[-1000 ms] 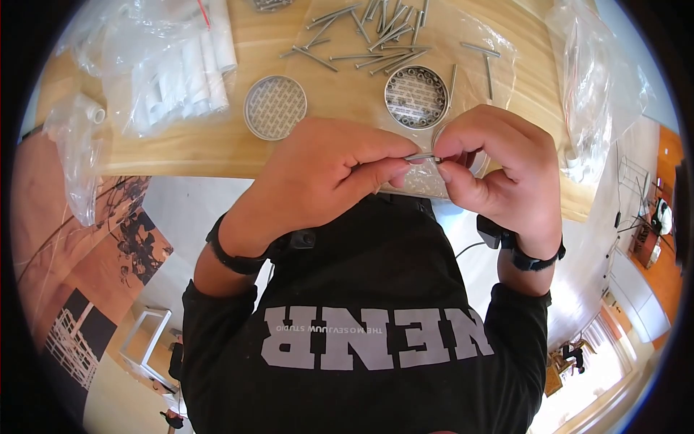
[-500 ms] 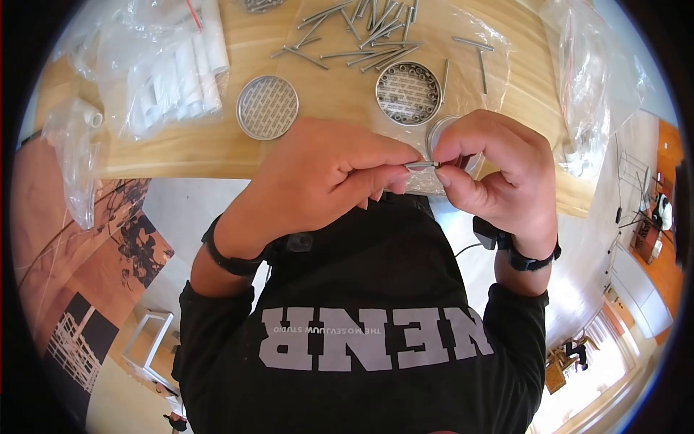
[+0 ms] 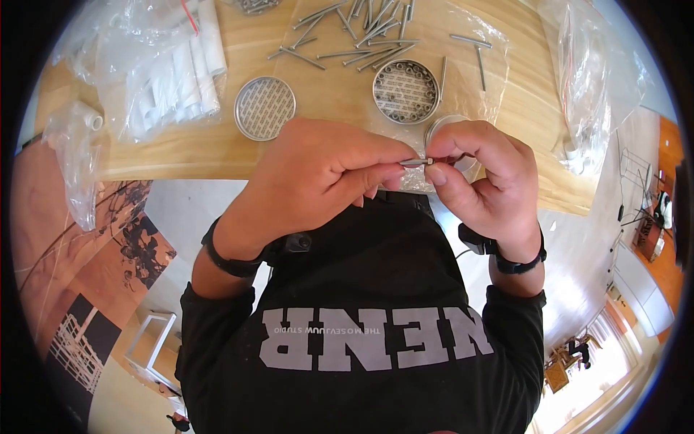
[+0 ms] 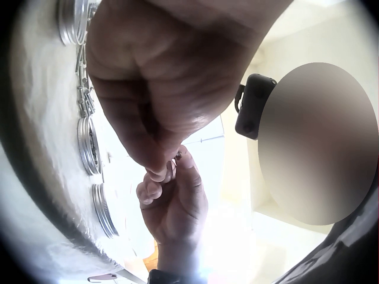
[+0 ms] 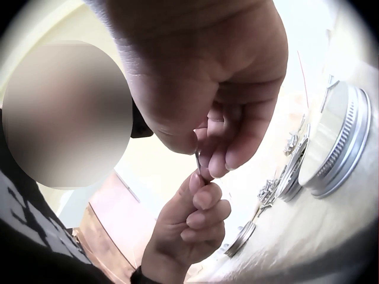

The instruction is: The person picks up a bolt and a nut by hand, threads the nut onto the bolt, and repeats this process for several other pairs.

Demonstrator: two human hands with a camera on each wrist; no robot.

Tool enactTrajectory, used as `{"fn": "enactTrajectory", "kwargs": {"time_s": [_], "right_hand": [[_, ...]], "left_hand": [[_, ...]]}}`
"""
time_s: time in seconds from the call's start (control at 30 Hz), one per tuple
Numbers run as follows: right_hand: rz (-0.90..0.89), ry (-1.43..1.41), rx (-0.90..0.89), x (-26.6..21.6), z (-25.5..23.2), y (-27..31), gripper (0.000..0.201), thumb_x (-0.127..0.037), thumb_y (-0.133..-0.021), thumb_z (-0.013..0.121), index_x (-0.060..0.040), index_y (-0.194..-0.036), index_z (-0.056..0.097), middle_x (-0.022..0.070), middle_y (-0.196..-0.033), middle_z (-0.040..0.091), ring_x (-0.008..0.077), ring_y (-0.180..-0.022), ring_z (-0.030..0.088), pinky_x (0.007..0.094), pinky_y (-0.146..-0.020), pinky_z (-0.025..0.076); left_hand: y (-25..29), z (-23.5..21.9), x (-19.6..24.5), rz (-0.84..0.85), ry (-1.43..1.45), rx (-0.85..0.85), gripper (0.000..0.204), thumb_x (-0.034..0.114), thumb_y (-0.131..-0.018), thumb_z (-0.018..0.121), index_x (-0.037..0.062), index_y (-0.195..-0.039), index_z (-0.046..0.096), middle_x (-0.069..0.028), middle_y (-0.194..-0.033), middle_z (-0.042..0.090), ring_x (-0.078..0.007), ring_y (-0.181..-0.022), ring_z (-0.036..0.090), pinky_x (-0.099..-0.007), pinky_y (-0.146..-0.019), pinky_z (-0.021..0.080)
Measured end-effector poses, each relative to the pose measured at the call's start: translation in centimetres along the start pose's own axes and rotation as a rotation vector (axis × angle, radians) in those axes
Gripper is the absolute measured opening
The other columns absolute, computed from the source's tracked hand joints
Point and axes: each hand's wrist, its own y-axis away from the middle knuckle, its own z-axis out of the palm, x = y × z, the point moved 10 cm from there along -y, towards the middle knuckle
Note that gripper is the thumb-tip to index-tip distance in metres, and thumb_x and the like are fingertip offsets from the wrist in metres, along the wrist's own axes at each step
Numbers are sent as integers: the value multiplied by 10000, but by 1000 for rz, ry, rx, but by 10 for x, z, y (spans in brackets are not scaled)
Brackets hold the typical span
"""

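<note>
In the head view, my left hand point(image 3: 325, 166) pinches a thin metal bolt point(image 3: 414, 163) between thumb and forefinger, near the table's front edge. The bolt lies level, with a small nut point(image 3: 429, 162) showing at its right end. My right hand point(image 3: 491, 173) has thumb and forefinger tips at that nut, pinching it from both sides. From the right wrist view, the bolt's shank point(image 5: 199, 161) runs between the two hands. Much of the bolt is hidden by the left fingers.
A round lid point(image 3: 410, 92) with many small nuts stands beyond the hands. Left of it lies another lined lid point(image 3: 264, 108); a third point(image 3: 439, 129) is partly behind my right hand. Loose bolts point(image 3: 376, 36) lie on a plastic sheet. Bagged white tubes point(image 3: 186, 76) are at back left.
My right hand has shifted left and its fingertips have parted slightly, so more of the nut shows. The left hand keeps its pinch on the bolt. The head view has shifted slightly.
</note>
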Motion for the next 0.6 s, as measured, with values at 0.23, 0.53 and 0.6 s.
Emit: {"fn": "enactTrajectory", "kwargs": {"time_s": [0.23,0.53,0.6], "right_hand": [[-53,27,-33,3,5,6,160,-76,-829,724,-46,-951,625,61,-778,629,193,-632,629,281,-553,500],[-84,-48,-30,-8,-9,7,288,-60,-819,700,-50,-1103,651,96,-871,658,238,-718,643,316,-604,512],[-76,-29,-34,-6,-11,10,306,-46,-816,693,-51,-1119,652,102,-883,664,246,-730,645,317,-612,515]], "left_hand": [[-4,-4,11,16,-68,31,146,28,-897,643,4,-1025,707,-77,-733,699,-117,-536,622,-228,-483,489],[-5,-2,15,99,-106,16,151,9,-884,643,-3,-1020,708,-71,-740,707,-122,-536,623,-230,-483,491],[-7,-1,18,107,-103,22,149,14,-887,643,-8,-1020,707,-72,-747,710,-123,-534,621,-231,-484,489]]}}
